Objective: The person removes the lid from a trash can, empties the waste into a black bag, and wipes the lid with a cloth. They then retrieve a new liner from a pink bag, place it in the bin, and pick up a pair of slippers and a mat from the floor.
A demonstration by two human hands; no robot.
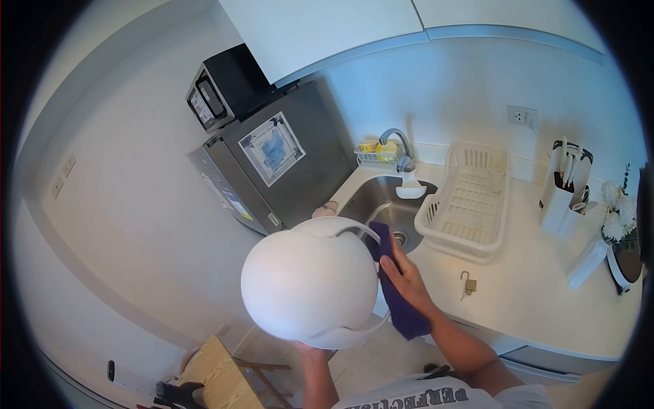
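Observation:
A large, smooth white rounded object [310, 279] with a curved handle-like band is held up in front of me. Its exact kind does not show. My left hand [313, 352] supports it from below, most fingers hidden behind its body. My right hand [407, 278] grips a dark purple cloth [402, 310] at the object's right side, next to the curved band. Part of the cloth hangs down below the hand.
Behind the object is a steel sink [368, 194] with a faucet [403, 146]. A white dish rack [430, 228], padlock [471, 286] and knife block [558, 198] stand or lie on the counter. A grey fridge [300, 170] is left; a wooden stool [218, 375] is lower left.

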